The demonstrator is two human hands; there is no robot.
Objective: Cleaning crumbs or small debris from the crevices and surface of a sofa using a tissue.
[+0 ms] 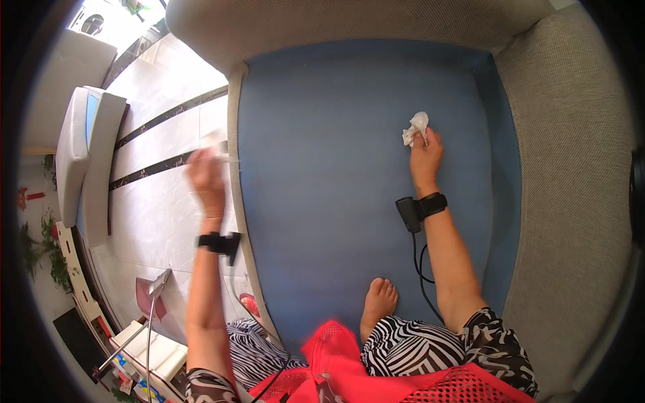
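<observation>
My right hand (426,158) pinches a crumpled white tissue (417,126) between thumb and fingers, over the blue fabric base (352,176) of a sofa seat. The cushion is off this seat. Motion blurs my left hand (206,176), raised at the left beside the sofa's beige front edge (233,126). A pale blur shows by its fingertips; whether it is something held is unclear. Both wrists wear black straps with a small device (409,214) and a cable. My bare foot (379,302) rests on the blue base.
Behind the seat runs the grey backrest (363,20); a wide armrest (564,166) bounds the right. On the left are pale floor tiles (161,216) with dark strips, upholstered cushions (80,161), a dustpan (150,299) with metal handles, and a white cabinet (156,347).
</observation>
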